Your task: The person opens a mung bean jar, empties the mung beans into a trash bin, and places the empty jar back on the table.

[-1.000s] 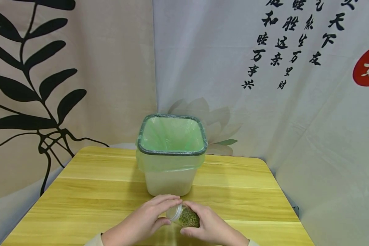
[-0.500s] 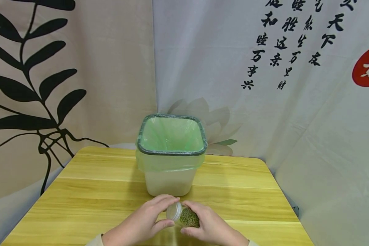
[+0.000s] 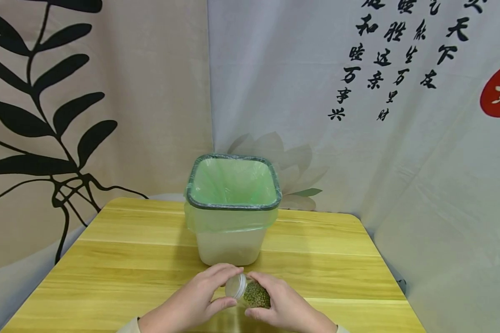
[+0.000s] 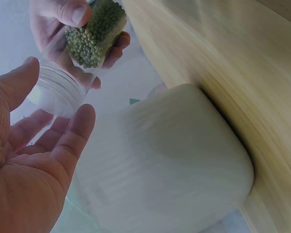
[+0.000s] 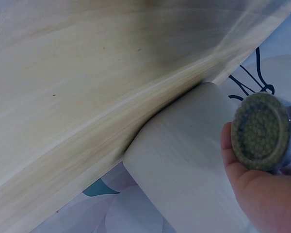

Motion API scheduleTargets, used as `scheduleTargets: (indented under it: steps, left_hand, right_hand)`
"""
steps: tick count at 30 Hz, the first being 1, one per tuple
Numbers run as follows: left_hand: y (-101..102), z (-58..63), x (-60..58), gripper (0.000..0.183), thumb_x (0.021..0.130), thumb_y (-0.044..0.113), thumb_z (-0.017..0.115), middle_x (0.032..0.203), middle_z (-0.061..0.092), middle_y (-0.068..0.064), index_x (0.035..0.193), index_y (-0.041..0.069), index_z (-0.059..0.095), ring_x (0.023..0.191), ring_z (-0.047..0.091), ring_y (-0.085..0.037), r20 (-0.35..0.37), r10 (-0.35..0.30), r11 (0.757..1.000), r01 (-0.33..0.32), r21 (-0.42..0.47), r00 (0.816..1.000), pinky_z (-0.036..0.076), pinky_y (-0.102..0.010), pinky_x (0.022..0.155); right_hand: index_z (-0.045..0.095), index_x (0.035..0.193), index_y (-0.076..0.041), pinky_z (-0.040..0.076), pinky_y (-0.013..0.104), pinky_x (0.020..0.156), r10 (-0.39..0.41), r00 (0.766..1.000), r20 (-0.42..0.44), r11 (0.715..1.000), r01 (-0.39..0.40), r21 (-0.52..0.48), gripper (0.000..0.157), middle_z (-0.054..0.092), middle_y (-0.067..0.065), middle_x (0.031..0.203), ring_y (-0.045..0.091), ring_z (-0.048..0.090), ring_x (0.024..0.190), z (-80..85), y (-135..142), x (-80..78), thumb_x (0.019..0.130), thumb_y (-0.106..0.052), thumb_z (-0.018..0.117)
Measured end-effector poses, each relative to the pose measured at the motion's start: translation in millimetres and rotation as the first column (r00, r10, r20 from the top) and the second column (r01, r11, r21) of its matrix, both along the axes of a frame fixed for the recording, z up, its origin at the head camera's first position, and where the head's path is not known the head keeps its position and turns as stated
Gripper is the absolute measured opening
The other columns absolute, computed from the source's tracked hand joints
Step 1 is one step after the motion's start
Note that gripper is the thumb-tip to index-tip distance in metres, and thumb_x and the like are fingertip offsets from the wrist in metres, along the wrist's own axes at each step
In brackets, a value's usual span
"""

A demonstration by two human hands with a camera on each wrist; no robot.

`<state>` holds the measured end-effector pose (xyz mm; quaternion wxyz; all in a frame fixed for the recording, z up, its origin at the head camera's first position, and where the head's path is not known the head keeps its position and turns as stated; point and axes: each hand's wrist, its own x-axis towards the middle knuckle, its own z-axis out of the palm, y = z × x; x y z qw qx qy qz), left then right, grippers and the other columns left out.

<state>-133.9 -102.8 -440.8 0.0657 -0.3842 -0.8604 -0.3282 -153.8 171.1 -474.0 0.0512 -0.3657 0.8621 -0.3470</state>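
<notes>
A clear jar [image 3: 247,299] partly filled with small green beans, which look like mung beans [image 4: 89,46], is held on its side just above the table, in front of the bin. My right hand [image 3: 285,303] grips its bean-filled end; the jar's base [image 5: 260,131] faces the right wrist camera. At the other end is a clear screw lid [image 3: 235,286] with a ridged rim. My left hand [image 3: 200,296] has thumb and fingers around this lid, the fingertips at its edge. In the left wrist view the lid [image 4: 57,90] sits between thumb and fingers.
Behind the hands a pale bin [image 3: 229,245] lined with a green bag [image 3: 233,185] stands on the wooden table [image 3: 121,268]. Printed cloth [image 3: 150,92] hangs behind and beside the table.
Since one second ago my left thumb has shifted slightly right along the lid, and more of the lid shows. The right hand and jar stay nearly in place.
</notes>
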Motion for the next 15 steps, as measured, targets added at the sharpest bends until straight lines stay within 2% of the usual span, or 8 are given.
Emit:
scheduleTargets:
  steps: [7,11,15]
  left_hand:
    - [-0.1,-1.7,-0.7,0.056,0.104,0.041,0.068,0.144,0.065,-0.006,0.151,0.011,0.057,0.123,0.07,-0.023,-0.006,0.001,1.0,-0.001,0.005,1.0,0.065,-0.033,0.095]
    - [0.7,-3.3,-0.9,0.062,0.101,0.04,0.072,0.147,0.065,-0.007,0.153,0.01,0.056,0.128,0.069,-0.026,-0.055,0.007,1.0,-0.007,0.015,0.998,0.064,-0.039,0.1]
    - [0.1,-4.8,-1.3,0.075,0.093,0.04,0.08,0.155,0.061,-0.007,0.157,0.013,0.052,0.134,0.065,-0.03,-0.131,0.023,1.0,-0.02,0.024,0.991,0.063,-0.044,0.103]
  right_hand:
    - [0.054,0.149,-0.017,0.057,0.017,0.08,-0.008,1.0,0.005,1.0,0.008,-0.002,0.061,0.071,-0.004,0.125,-0.004,0.063,0.098,-0.5,0.1,-0.3,0.098,-0.038,0.08]
    - [0.053,0.15,-0.017,0.058,0.017,0.08,-0.007,1.0,0.026,1.0,0.008,-0.012,0.061,0.071,-0.003,0.125,-0.004,0.064,0.098,-0.1,0.6,-0.3,0.099,-0.037,0.08]
    - [0.052,0.152,-0.015,0.06,0.019,0.081,0.006,0.998,0.055,0.999,-0.004,-0.035,0.064,0.072,0.001,0.128,-0.002,0.066,0.101,0.5,2.1,-1.3,0.099,-0.037,0.079]
